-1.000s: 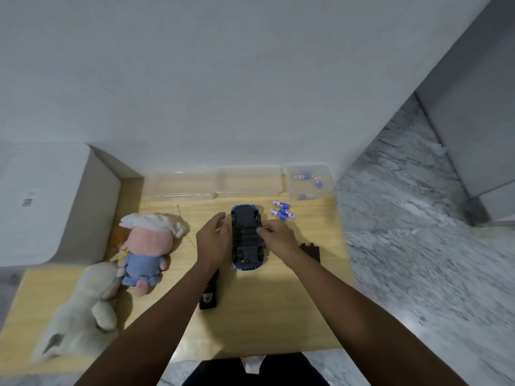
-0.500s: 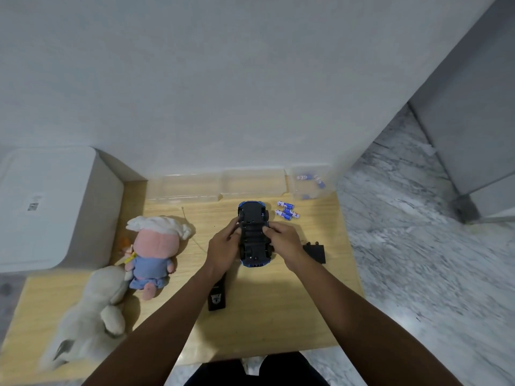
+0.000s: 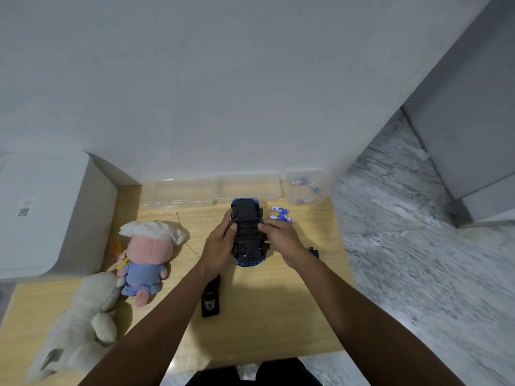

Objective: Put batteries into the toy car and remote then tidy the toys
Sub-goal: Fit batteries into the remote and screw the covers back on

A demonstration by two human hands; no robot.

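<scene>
Both hands clasp the upturned car (image 3: 247,232), left hand (image 3: 218,246) and right hand (image 3: 281,236) on opposite flanks, its long axis running away from the person; batteries (image 3: 281,213) lie just beyond the right grip (the nearer hand).

Both forearms are bare to the frame edge, no sleeves, with dark clothing (image 3: 250,374) visible below

We see the toy car (image 3: 248,232) upturned mid-counter (image 3: 278,316), loose batteries (image 3: 281,214) just right of it, the remote (image 3: 211,298) nearer us. Two plush toys (image 3: 142,254) lie left; three bins (image 3: 248,188) line the wall behind.
</scene>
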